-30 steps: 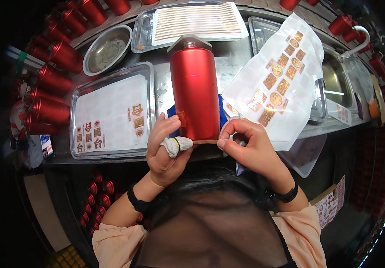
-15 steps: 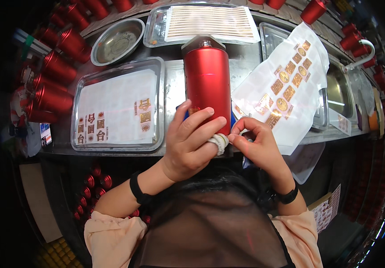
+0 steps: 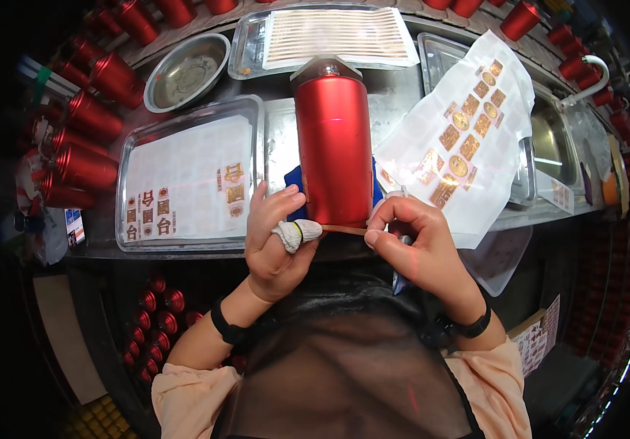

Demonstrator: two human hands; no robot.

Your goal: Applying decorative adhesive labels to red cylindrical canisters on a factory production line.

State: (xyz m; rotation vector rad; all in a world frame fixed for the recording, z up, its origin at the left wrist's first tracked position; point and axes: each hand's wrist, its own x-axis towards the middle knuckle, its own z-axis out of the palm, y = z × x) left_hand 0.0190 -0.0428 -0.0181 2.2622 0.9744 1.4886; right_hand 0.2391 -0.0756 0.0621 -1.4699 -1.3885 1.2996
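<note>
A large glossy red cylindrical bottle [image 3: 333, 146] lies with its narrow neck pointing away from me and its base toward me, on a blue support [image 3: 294, 179]. Across the near end runs a thin brownish strip [image 3: 344, 229]. My right hand [image 3: 421, 241] pinches the strip's right end between thumb and finger. At its left end is my left hand [image 3: 278, 238], one finger wrapped in white cloth [image 3: 297, 235] with a yellow band; that fingertip meets the strip, the other fingers raised beside the bottle. The thumb's contact is partly hidden.
A clear tray [image 3: 260, 175] with a decal sheet [image 3: 190, 175] is at left, a metal bowl [image 3: 187, 73] behind it. A striped sheet [image 3: 340, 36] lies at the back; a white sheet of gold decals [image 3: 476, 139] is at right, near a sink [image 3: 556, 139]. Red bottles [image 3: 88, 164] line the left.
My left hand has come off the bottle's side and moved left. A thin strip now shows stretched between my hands at the bottle's near end. The right hand has shifted little.
</note>
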